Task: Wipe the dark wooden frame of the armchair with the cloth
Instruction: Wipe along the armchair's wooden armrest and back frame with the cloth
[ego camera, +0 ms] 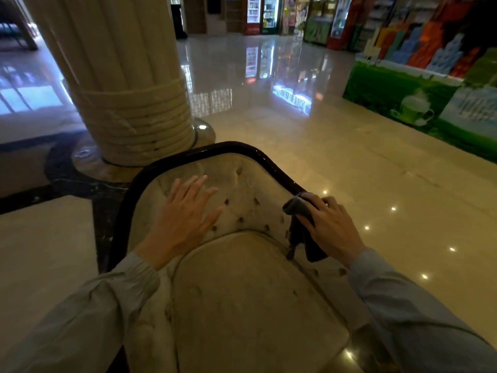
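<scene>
Two hands are working at the armchair: the right hand [329,224] is curling its fingers [316,204] over a grey cloth [302,230], pressing it onto the dark wooden frame [188,154] at the right side, with the cloth's loose end hanging below the knuckles. The left hand [185,219] is lying flat, fingers straight and spread, gripping nothing, on the tufted cream backrest [242,189]. Judging by position, most of the glossy curved rail beyond the fingertips, running over the top and down the left, is probably waiting to be wiped. The cloth is looking soft and crumpled, the seat cushion [242,292] worn and rounded.
</scene>
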